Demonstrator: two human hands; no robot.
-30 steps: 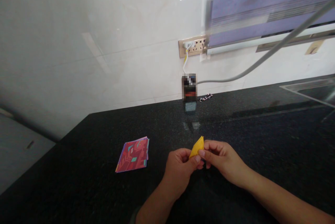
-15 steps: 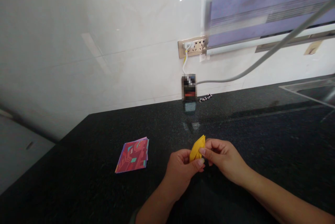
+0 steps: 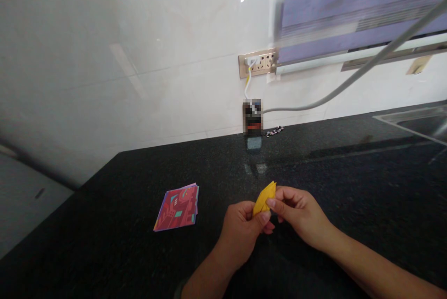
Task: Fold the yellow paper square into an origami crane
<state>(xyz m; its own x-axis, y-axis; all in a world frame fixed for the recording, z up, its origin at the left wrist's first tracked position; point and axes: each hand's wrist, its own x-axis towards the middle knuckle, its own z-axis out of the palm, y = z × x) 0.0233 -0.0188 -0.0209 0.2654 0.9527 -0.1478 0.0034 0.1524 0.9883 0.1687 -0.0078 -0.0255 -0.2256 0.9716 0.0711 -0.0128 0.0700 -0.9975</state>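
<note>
A small folded yellow paper [image 3: 264, 199] is held between both hands above the dark speckled countertop. My left hand [image 3: 242, 222] pinches its lower end, thumb in front. My right hand [image 3: 296, 208] grips its right edge between thumb and fingers. The paper's upper tip points up and to the right; its lower part is partly hidden by the thumbs. To the left of my hands, a stack of patterned square sheets [image 3: 178, 208], red and pink on top, lies on the countertop.
By the wall stands a blurred dark box [image 3: 253, 117] with a grey cable [image 3: 300, 108] and a white cord to the socket panel [image 3: 258, 63]. A beaded string [image 3: 274, 132] lies beside it. A sink edge [image 3: 408, 127] is at the right.
The yellow paper has tilted slightly to the right, and my left hand's thumb has shifted a little. Both hands keep their hold.
</note>
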